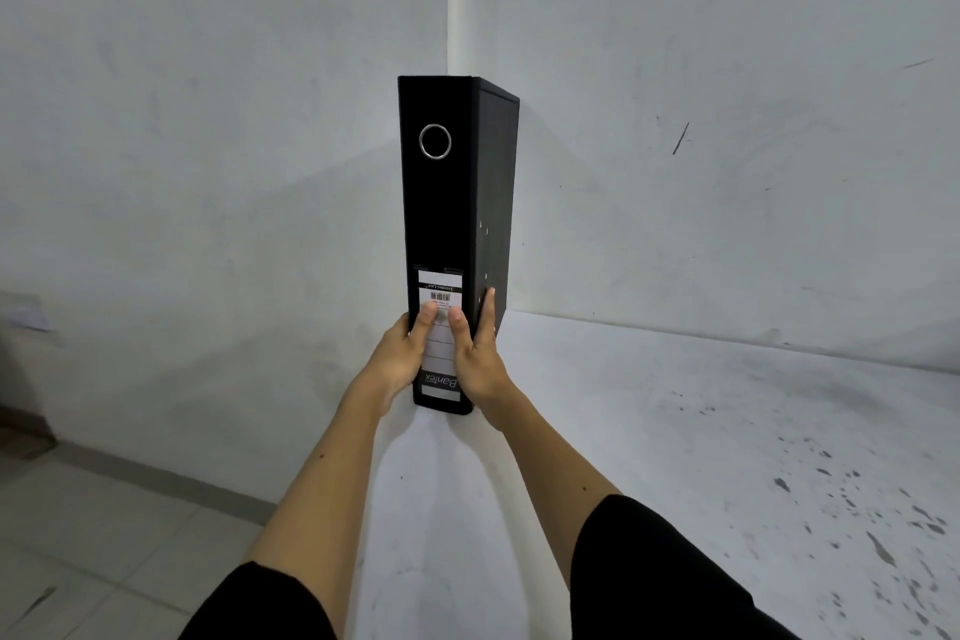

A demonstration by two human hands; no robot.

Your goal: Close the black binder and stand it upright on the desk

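Observation:
The black binder (447,203) is closed and stands upright at the far left corner of the white desk (675,431), spine toward me, with a metal ring hole near the top and a white label low on the spine. My left hand (402,359) grips its lower left side, thumb on the label. On the lower right side sits my right hand (480,359), thumb on the spine and fingers along the cover. The binder's base is at the desk surface.
White walls meet in a corner right behind the binder. The desk top is stained with dark specks on the right (857,509). Its left edge drops to a tiled floor (104,535).

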